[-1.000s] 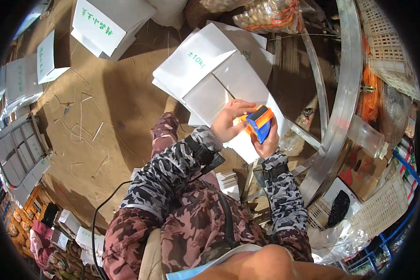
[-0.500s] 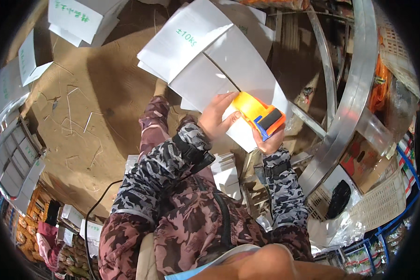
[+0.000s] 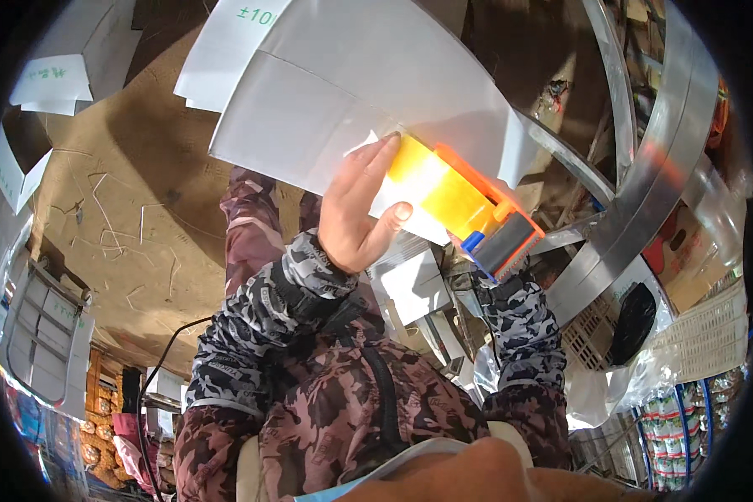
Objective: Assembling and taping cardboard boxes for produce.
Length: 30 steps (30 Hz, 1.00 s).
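Just right of the centre of the frame, an orange-framed plastic tape dispenser (image 3: 467, 202) with a thick yellow roll (image 3: 431, 186) is held by the right hand (image 3: 457, 243), which is closed behind it; most of its fingers are hidden, so the tightness of that grip cannot be told. The dispenser is tilted, its black band (image 3: 505, 243) and blue lever (image 3: 473, 241) turned to the lower right, while the roll's other end is set over the large white carton (image 3: 360, 50) at the upper centre. There the roll meets the carton's thin dark seam (image 3: 309, 70), and the slant is probably chosen so that it lies in line with the seam. The left hand (image 3: 356, 205) is kept open, nothing grasped, its fingers extended beside the roll and its thumb spread away; the board is perhaps being steadied by it, though firm contact cannot be confirmed. A curved silver metal frame (image 3: 644, 184) is seen at the right, and folded white boxes (image 3: 79, 63) are placed at the upper left.
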Tool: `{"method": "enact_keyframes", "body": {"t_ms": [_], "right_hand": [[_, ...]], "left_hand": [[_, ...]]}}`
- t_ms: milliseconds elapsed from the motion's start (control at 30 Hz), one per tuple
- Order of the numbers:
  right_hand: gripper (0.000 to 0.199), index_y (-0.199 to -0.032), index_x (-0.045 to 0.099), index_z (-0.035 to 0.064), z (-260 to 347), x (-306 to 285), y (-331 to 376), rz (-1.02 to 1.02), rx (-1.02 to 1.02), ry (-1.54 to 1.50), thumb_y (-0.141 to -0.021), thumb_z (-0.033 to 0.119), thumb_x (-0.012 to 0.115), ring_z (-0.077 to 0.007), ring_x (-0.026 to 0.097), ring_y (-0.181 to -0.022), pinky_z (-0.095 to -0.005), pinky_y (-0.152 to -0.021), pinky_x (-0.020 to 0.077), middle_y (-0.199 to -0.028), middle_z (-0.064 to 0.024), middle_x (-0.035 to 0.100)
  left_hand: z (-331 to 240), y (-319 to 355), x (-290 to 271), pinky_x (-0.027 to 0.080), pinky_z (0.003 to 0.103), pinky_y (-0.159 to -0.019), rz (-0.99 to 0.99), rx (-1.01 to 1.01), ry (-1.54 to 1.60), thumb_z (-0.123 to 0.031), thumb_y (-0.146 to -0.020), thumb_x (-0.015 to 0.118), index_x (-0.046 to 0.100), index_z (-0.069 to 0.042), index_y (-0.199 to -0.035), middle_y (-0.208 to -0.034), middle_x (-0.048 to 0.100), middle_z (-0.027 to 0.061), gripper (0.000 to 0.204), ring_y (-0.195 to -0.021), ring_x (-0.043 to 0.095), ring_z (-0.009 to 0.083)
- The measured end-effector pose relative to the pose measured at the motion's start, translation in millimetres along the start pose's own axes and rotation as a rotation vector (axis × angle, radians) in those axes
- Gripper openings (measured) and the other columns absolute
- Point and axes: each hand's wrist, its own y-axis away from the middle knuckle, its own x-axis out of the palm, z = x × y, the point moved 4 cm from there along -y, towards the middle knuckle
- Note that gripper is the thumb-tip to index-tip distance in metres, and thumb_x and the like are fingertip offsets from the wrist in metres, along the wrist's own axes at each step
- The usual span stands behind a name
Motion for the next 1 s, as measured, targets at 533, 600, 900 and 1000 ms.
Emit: {"method": "enact_keyframes", "body": {"t_ms": [533, 600, 900, 1000], "right_hand": [[0.056, -0.121, 0.055, -0.0007, 7, 18, -15, 0.014, 0.215, -0.394, -0.077, 0.022, 0.081, -0.0227, 0.065, -0.099, -0.0372, -0.088, 0.0533, -0.112, -0.0104, 0.065], [0.056, -0.12, 0.056, -0.0012, 9, 23, -18, 0.007, 0.264, -0.472, -0.077, 0.023, 0.081, -0.0225, 0.065, -0.098, -0.037, -0.088, 0.0534, -0.111, -0.0105, 0.065], [0.055, -0.117, 0.059, -0.0032, 24, 55, -42, -0.069, 0.387, -0.746, -0.076, 0.025, 0.082, -0.0216, 0.066, -0.097, -0.0364, -0.088, 0.0539, -0.109, -0.0109, 0.067], [0.072, -0.127, 0.049, -0.0006, 2, 26, -13, -0.023, 0.302, -0.5, -0.073, 0.032, 0.085, -0.0249, 0.064, -0.103, -0.0392, -0.093, 0.0529, -0.118, -0.0128, 0.062]], "left_hand": [[-50, -16, 5, 0.039, 0.053, -0.102, 0.082, 0.184, -0.144, -0.033, -0.072, 0.079, 0.066, -0.007, -0.118, -0.134, 0.053, 0.0207, 0.054, -0.121, 0.046, 0.044], [-49, -15, 5, 0.037, 0.052, -0.102, 0.059, 0.204, -0.142, -0.029, -0.069, 0.078, 0.067, -0.008, -0.118, -0.135, 0.053, 0.0204, 0.054, -0.122, 0.047, 0.0431], [-29, -15, -12, 0.026, 0.05, -0.109, 0.12, 0.064, 0.074, -0.012, -0.063, 0.07, 0.071, -0.01, -0.112, -0.137, 0.052, 0.0174, 0.05, -0.129, 0.041, 0.0393], [-42, -26, -8, 0.024, 0.051, -0.11, 0.17, 0.082, 0.168, -0.008, -0.062, 0.066, 0.072, -0.01, -0.112, -0.138, 0.051, 0.0177, 0.05, -0.131, 0.038, 0.0391]]}}
